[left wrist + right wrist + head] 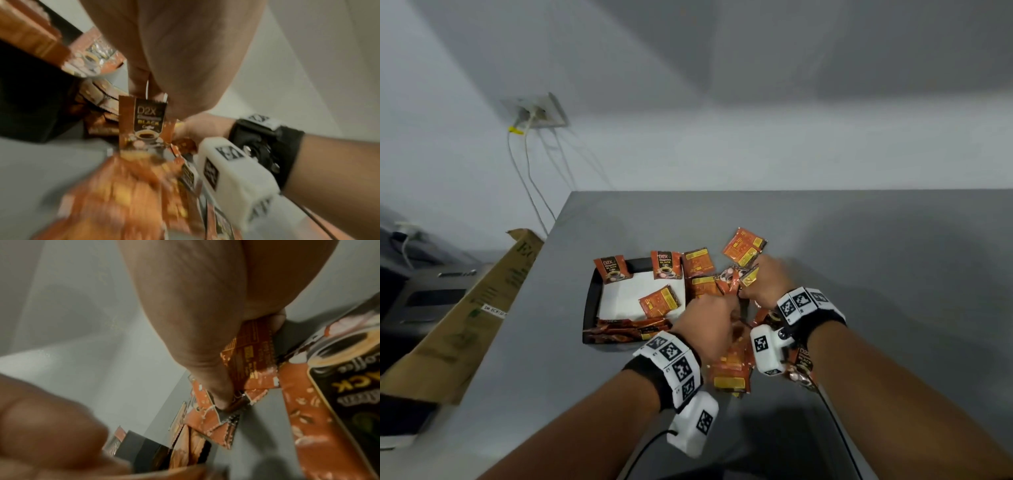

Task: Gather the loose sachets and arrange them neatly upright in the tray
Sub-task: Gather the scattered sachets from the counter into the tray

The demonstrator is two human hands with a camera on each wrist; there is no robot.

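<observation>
A black tray (589, 301) with a white liner sits left of centre on the grey table. Two orange coffee sachets (612, 269) lean upright against its far wall, one lies flat (659, 301), and a row stands along its near wall (626, 330). Loose sachets (698, 263) lie right of the tray, and more are piled under my wrists (732, 373). My left hand (729, 303) pinches the top edge of one hanging sachet (144, 123). Just beside it, my right hand (748, 291) grips a fanned bunch of sachets (246, 363). The hands meet above the pile.
A long cardboard box (465, 315) leans along the table's left edge. A wall socket (541, 113) with hanging cables is behind it. Dark equipment (421, 291) sits at far left. The grey table (876, 260) stretches right and back to the wall.
</observation>
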